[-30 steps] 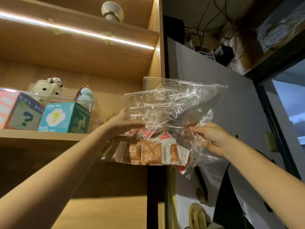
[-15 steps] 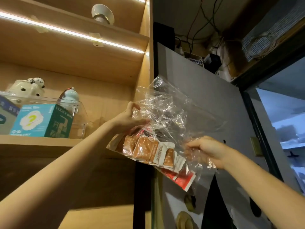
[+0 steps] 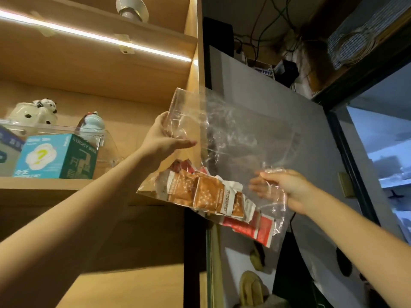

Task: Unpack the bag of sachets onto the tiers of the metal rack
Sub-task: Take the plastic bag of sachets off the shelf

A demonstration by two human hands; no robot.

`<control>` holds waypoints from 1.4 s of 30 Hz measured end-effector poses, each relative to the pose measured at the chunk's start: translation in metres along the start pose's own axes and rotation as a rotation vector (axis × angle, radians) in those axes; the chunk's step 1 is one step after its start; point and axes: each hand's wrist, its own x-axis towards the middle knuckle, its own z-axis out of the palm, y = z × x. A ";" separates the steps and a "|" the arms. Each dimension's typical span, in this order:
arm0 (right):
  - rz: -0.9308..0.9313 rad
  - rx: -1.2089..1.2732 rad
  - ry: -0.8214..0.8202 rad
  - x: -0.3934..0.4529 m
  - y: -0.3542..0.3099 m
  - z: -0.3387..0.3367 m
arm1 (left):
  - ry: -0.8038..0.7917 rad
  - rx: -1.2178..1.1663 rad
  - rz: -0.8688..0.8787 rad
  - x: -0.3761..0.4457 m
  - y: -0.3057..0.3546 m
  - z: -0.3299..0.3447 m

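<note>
Left hand (image 3: 163, 138): grip closed on the upper left edge of the clear plastic bag (image 3: 233, 138), thumb behind the film, fingers extended along its front. Right hand (image 3: 287, 187): grip closed on a bunched lower right portion of the same bag. The bag is held in the air between both hands, in front of the right edge of the wooden shelf unit (image 3: 193, 63). Sachets (image 3: 209, 194), orange-and-white and red, lie heaped in the bag's lower part, sloping down to the right. On the shelf to the left: a teal box (image 3: 55, 156) with a question mark, beside a clear bin (image 3: 104, 141), and two small figurines (image 3: 35, 112) behind.
</note>
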 end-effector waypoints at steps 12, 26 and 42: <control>-0.054 -0.045 -0.189 -0.030 -0.039 0.022 | -0.058 -0.272 -0.289 -0.038 0.019 -0.051; 0.174 -0.080 -0.470 -0.150 0.001 0.039 | 0.102 -0.132 -0.458 -0.216 0.045 -0.092; 0.569 0.078 -0.530 -0.343 0.124 0.021 | 0.230 0.052 -0.682 -0.449 0.080 -0.086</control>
